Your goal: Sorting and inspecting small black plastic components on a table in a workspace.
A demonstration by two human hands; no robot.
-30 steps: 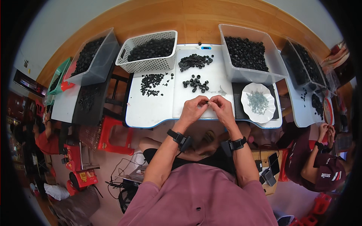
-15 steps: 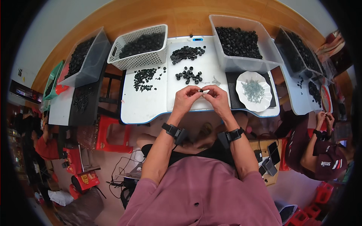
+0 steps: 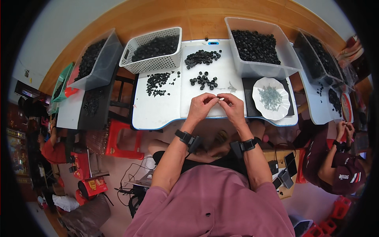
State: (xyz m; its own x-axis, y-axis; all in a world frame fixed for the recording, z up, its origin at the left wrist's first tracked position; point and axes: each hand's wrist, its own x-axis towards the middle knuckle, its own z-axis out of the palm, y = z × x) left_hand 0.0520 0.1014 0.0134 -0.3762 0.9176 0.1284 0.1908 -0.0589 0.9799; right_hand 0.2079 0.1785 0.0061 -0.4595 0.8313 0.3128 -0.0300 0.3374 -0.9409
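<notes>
My left hand (image 3: 200, 107) and my right hand (image 3: 233, 106) meet over the front of the white table (image 3: 158, 112), fingertips pinched together. What lies between them is mostly hidden; a small pale bit shows by the right fingertips. Just beyond is a loose group of round black caps (image 3: 204, 80). Behind it sits a larger heap of black caps (image 3: 202, 58). To the left are scattered smaller black pieces (image 3: 157, 83). A few thin clear pieces (image 3: 227, 87) rest beyond my right hand. Further right, a white scalloped plate (image 3: 258, 108) holds many thin clear pieces (image 3: 271, 98).
A white perforated basket (image 3: 152, 64) and a clear bin (image 3: 268, 71), both holding black parts, stand at the back. Another clear bin (image 3: 114, 51) is at the left. A person (image 3: 327, 162) works at the right-hand table. A red stool (image 3: 125, 138) stands below the table's left side.
The whole view has shifted slightly, so the table appears lower and further right. A small black piece that showed between my fingertips is now hidden by them.
</notes>
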